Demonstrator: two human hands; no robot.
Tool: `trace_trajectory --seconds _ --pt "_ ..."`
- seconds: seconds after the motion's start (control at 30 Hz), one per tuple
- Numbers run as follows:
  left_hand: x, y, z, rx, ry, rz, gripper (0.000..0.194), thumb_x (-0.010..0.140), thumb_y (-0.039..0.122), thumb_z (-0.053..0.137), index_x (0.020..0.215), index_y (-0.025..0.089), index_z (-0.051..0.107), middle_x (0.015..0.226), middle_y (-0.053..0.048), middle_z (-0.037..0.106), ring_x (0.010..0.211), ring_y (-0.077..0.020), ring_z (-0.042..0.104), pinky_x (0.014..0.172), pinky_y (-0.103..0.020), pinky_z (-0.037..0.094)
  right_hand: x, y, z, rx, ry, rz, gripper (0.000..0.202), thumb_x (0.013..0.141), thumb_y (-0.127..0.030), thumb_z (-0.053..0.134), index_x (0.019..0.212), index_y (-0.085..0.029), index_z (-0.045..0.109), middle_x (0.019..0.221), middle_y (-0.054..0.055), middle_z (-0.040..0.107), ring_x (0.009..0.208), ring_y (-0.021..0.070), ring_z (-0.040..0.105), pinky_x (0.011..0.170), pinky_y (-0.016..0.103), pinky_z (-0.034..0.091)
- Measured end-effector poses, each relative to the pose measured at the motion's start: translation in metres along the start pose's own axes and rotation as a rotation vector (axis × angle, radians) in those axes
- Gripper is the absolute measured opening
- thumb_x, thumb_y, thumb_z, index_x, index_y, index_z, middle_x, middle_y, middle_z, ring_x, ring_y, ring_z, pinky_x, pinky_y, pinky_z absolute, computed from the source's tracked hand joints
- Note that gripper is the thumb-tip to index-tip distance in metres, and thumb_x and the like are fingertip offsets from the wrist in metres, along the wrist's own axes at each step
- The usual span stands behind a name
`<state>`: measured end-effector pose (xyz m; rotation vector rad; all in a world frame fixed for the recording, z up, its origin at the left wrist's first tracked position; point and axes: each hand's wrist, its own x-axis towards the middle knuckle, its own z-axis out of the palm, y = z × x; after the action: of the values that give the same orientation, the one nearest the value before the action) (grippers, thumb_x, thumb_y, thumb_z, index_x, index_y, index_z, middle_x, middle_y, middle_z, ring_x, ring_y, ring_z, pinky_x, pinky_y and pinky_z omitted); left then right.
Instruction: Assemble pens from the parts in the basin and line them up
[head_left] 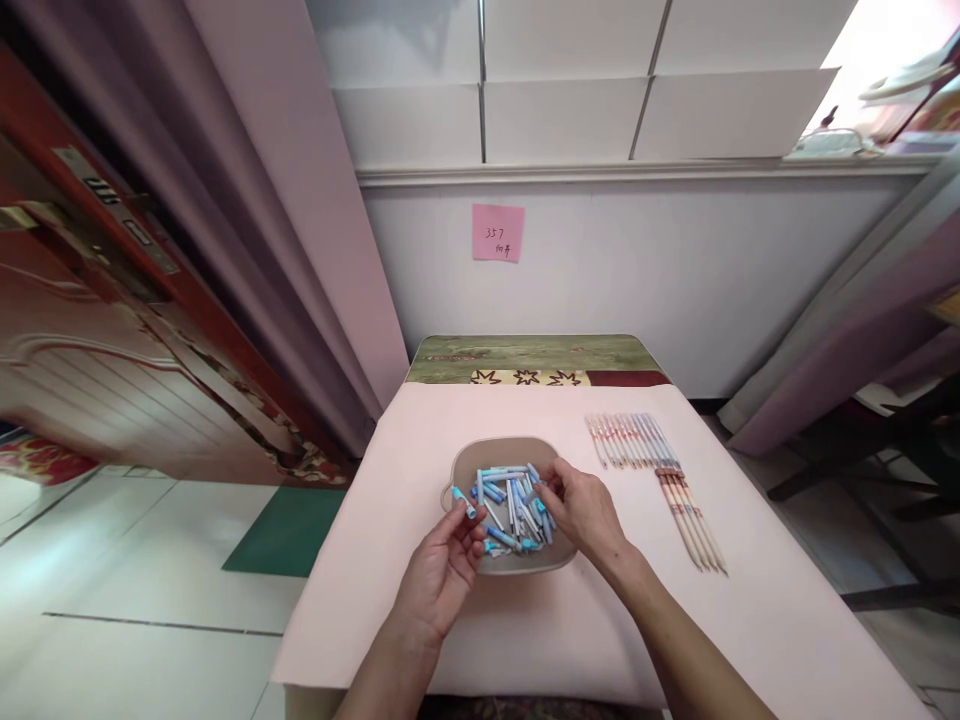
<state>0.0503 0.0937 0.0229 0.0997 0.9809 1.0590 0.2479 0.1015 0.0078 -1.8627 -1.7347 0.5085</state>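
A beige basin (461, 462) on the pink-covered table holds many blue and white pen parts (513, 500). At its left rim, my left hand (446, 565) pinches a short light-blue pen cap (463, 502) between thumb and fingers. Over the basin's right side is my right hand (581, 505), fingers bent together near the pen parts; what they grip, if anything, is too small to name. To the right lie a row of slim pens (626, 440) side by side and, below them, several pens with brownish caps (690, 520).
The pink cloth (390, 440) covers most of the table, with a green patterned strip (525, 352) showing at the back. A pink note (498, 233) sticks to the wall. A wooden door (135, 350) and purple curtain stand at the left, dark furniture (900, 450) at the right.
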Motion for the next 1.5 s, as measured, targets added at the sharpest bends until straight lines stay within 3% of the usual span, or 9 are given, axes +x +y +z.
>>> trace_trajectory --seconds 0.2,0.4,0.5,0.63,0.8,0.93,1.13,1.33,1.5 --pt "0.001 -0.001 0.003 -0.028 0.028 0.018 0.009 0.083 0.003 0.054 0.085 0.008 0.062 0.080 -0.012 0.072 0.056 -0.0105 0.065 0.050 -0.017 0.055 -0.004 -0.001 -0.001 0.364 0.051 0.020 0.009 0.080 -0.029 0.052 0.082 -0.021 0.055 0.065 -0.001 0.062 0.058 0.0138 0.057 0.056 0.023 0.043" --pt "0.007 -0.016 0.006 -0.019 -0.030 -0.034 0.016 0.081 0.001 0.056 0.093 0.008 0.064 0.091 -0.014 0.072 0.060 -0.0121 0.067 0.054 -0.019 0.058 -0.012 0.002 0.011 0.656 0.011 0.037 0.023 0.081 -0.038 0.057 0.092 -0.018 0.057 0.081 0.005 0.069 0.067 0.0159 0.064 0.059 0.025 0.050" --pt "0.009 -0.017 0.006 -0.020 -0.058 -0.044 0.015 0.082 0.002 0.055 0.092 0.008 0.064 0.093 -0.015 0.072 0.064 -0.0135 0.068 0.058 -0.021 0.058 -0.014 0.007 0.010 0.527 0.041 0.047 0.020 0.082 -0.038 0.056 0.089 -0.019 0.060 0.077 0.004 0.070 0.067 0.0163 0.064 0.061 0.025 0.049" --pt "0.009 -0.005 0.003 -0.024 -0.028 0.017 0.012 0.084 0.002 0.053 0.086 0.008 0.064 0.086 -0.013 0.071 0.061 -0.0111 0.066 0.054 -0.018 0.056 -0.009 0.014 -0.002 0.054 0.128 0.038 0.014 0.083 -0.033 0.056 0.082 -0.023 0.064 0.079 0.000 0.069 0.071 0.0155 0.063 0.065 0.025 0.042" --pt "0.007 0.008 -0.002 -0.030 0.029 0.080 0.013 0.084 0.002 0.053 0.088 0.007 0.064 0.079 -0.011 0.070 0.059 -0.0095 0.065 0.052 -0.015 0.055 0.009 0.016 -0.005 -0.242 0.031 0.059 0.010 0.084 -0.027 0.055 0.085 -0.025 0.064 0.085 -0.002 0.070 0.073 0.0140 0.061 0.060 0.024 0.034" --pt "0.005 0.009 -0.003 -0.036 0.043 0.088 0.013 0.084 0.001 0.053 0.086 0.008 0.064 0.077 -0.010 0.069 0.058 -0.0095 0.064 0.051 -0.015 0.055 0.016 0.011 0.001 -0.283 0.003 0.058 0.012 0.085 -0.031 0.054 0.087 -0.025 0.064 0.086 0.000 0.070 0.076 0.0154 0.062 0.061 0.024 0.033" --pt "0.005 0.009 -0.004 -0.034 0.046 0.068 0.014 0.084 0.001 0.052 0.083 0.008 0.064 0.077 -0.010 0.069 0.058 -0.0096 0.064 0.051 -0.015 0.055 0.006 0.006 0.004 -0.257 0.076 0.027 0.010 0.085 -0.027 0.052 0.089 -0.024 0.061 0.087 -0.001 0.069 0.070 0.0139 0.060 0.061 0.024 0.033" --pt "0.005 0.010 -0.004 -0.048 0.038 0.062 0.013 0.083 0.000 0.052 0.083 0.006 0.063 0.080 -0.012 0.070 0.062 -0.0107 0.066 0.055 -0.015 0.056 -0.009 0.005 0.017 -0.180 0.017 0.014 0.011 0.081 -0.022 0.054 0.089 -0.023 0.061 0.084 -0.001 0.068 0.070 0.0139 0.060 0.062 0.024 0.034" --pt "0.002 0.016 -0.005 -0.059 0.039 0.077 0.013 0.084 0.000 0.051 0.084 0.006 0.063 0.080 -0.013 0.071 0.062 -0.0108 0.067 0.056 -0.015 0.056 -0.016 0.002 0.028 -0.059 -0.058 -0.006 0.010 0.083 -0.028 0.055 0.087 -0.024 0.062 0.073 -0.003 0.067 0.064 0.0131 0.059 0.059 0.022 0.035"
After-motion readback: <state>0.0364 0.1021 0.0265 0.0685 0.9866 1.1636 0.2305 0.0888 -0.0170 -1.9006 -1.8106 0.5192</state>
